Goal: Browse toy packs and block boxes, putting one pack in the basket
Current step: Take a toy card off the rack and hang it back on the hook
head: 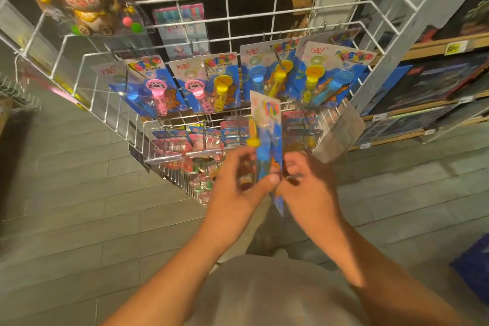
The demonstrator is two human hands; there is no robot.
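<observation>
Top left, hanging high on the white wire rack [87,71]: a bagged brown plush toy [84,8] with yellow and green balls. Below it, on the rack's hooks, a row of blue-backed toy packs: a pink-and-blue pack [148,86], then a pink-and-yellow pack [209,82], then a blue-and-yellow pack [267,71], then a yellow-and-blue pack [333,77] overlapping it at the right end. Behind the wire, between the first packs, a pink-and-teal box [182,26]. Lower down, more small red-and-pink packs [190,140] on a further row, blurred.

In front of the rack, centre: left hand [238,182], fingers curled, thumb pressed onto the lower part of the held toy pack [267,140]. Held toy pack upright, turned nearly edge-on, off its hook, just below the hanging row and between both hands, with a yellow cap and a blue piece showing. Right hand [307,185] at the pack's right edge, fingers bent toward it; blurred, so cannot tell whether pinching the card or only touching.

Far right: wooden shelves [428,47] with dark flat block boxes [434,82] and a yellow price tag [453,48]. Bottom right corner: a blue basket edge [473,264] on the grey plank floor [79,206].
</observation>
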